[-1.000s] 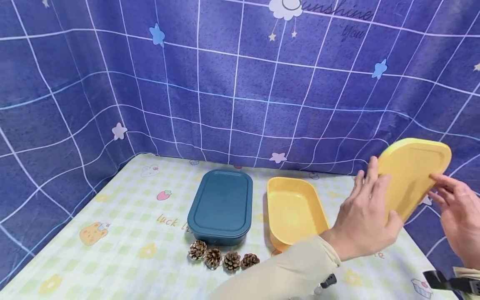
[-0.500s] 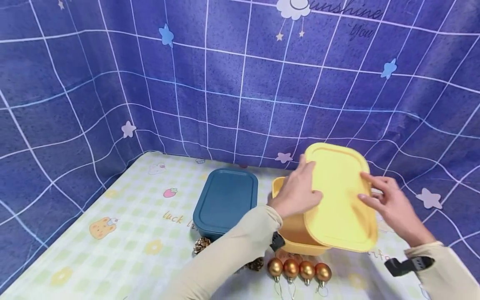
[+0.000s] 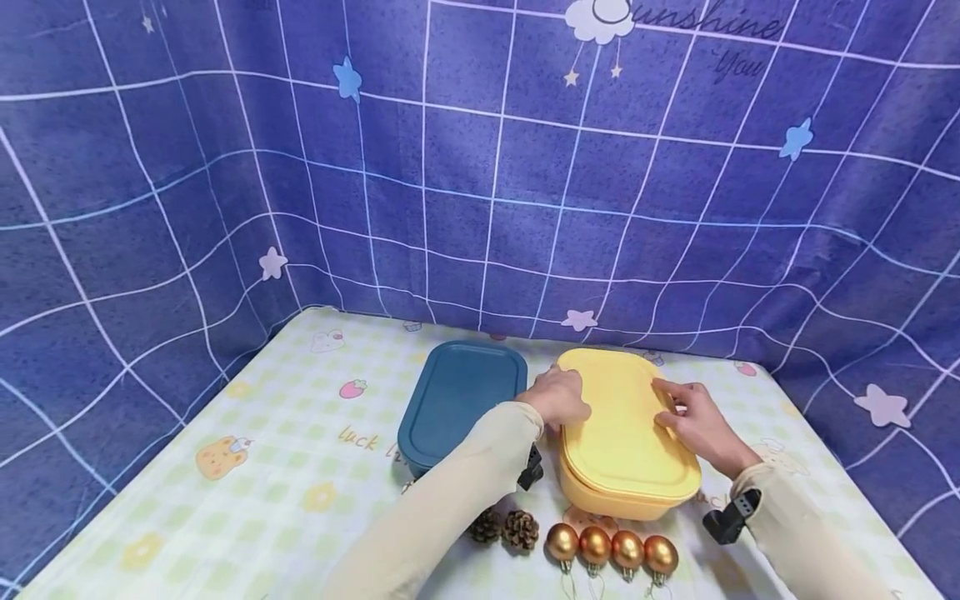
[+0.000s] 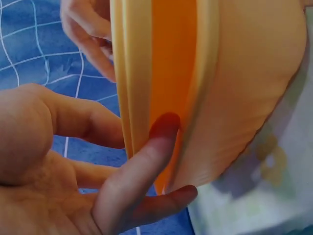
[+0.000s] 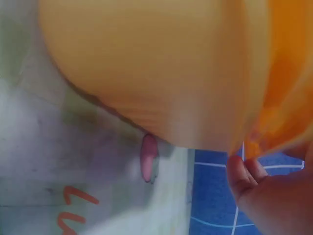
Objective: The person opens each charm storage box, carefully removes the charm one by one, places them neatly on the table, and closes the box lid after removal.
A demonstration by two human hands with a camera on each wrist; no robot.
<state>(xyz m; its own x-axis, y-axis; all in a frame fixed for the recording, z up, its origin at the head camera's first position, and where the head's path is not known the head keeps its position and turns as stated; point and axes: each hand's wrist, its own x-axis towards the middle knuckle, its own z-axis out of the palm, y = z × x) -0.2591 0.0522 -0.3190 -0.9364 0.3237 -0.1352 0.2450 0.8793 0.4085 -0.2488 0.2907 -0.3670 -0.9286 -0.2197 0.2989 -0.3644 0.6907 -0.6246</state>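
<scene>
A yellow lid (image 3: 618,417) lies over the yellow box (image 3: 622,502), and in the left wrist view a gap shows between lid and box wall. My left hand (image 3: 558,397) grips the lid's left edge; one fingertip (image 4: 165,128) reaches into that gap. On the other side, my right hand (image 3: 701,427) pinches the lid's right edge with thumb and fingers. In the right wrist view, the right hand's fingers (image 5: 239,178) are at the edge where box and lid come close. The box's inside is mostly hidden.
Left of the yellow box stands a lidded dark blue box (image 3: 461,400), partly behind my left sleeve. Pine cones (image 3: 521,531) and several copper-coloured ball ornaments (image 3: 595,546) lie in front. A blue grid curtain (image 3: 450,167) hangs behind the table.
Both hands have brought the yellow lid from the right, raised and tilted, leftward and down onto the yellow box. The view has shifted slightly to the left.
</scene>
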